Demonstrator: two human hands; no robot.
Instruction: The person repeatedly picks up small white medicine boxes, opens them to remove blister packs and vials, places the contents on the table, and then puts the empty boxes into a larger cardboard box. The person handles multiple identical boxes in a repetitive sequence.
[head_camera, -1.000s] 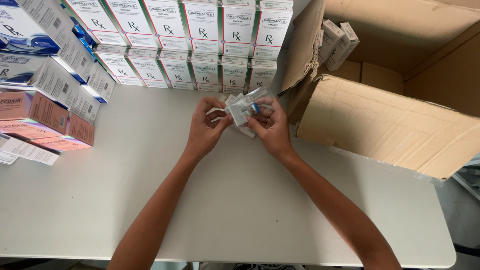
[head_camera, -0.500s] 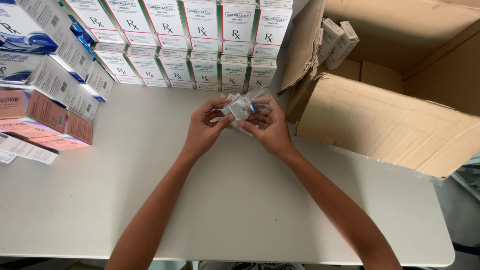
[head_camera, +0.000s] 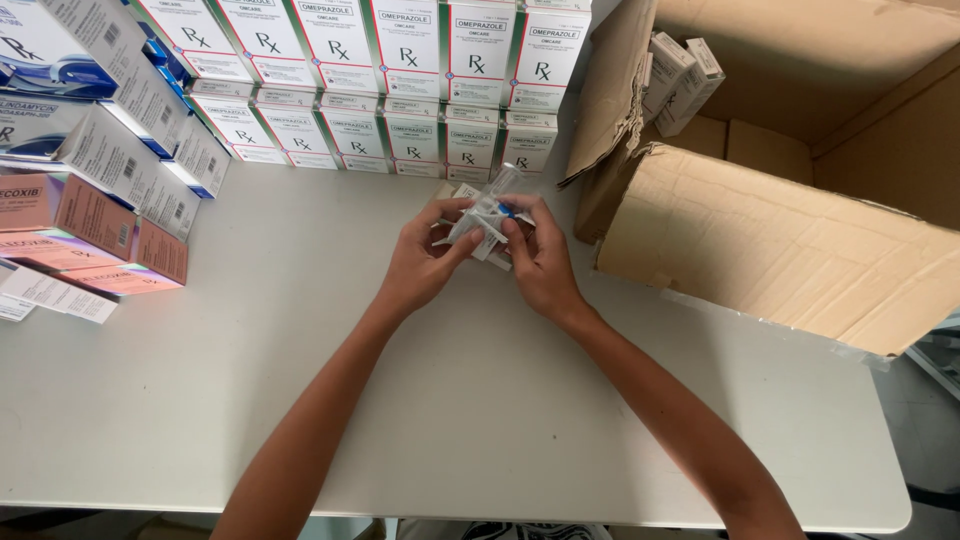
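My left hand (head_camera: 425, 262) and my right hand (head_camera: 540, 262) meet above the middle of a white table (head_camera: 300, 400). Together they grip a small clear plastic tray with a vial and a blue-capped part (head_camera: 488, 212), with folded white paper around it. The fingers of both hands close on this bundle, just in front of a row of white and green medicine boxes (head_camera: 415, 130). What lies inside the bundle is partly hidden by my fingers.
A large open cardboard box (head_camera: 780, 240) lies on its side at the right, with two small white cartons (head_camera: 680, 75) inside. Stacks of white, blue and pink medicine boxes (head_camera: 90, 190) fill the left. Flat paper leaflets (head_camera: 45, 295) lie at the left edge.
Both hands have shifted slightly toward the boxes while turning the small bundle between the fingers. Everything else stays where it was.
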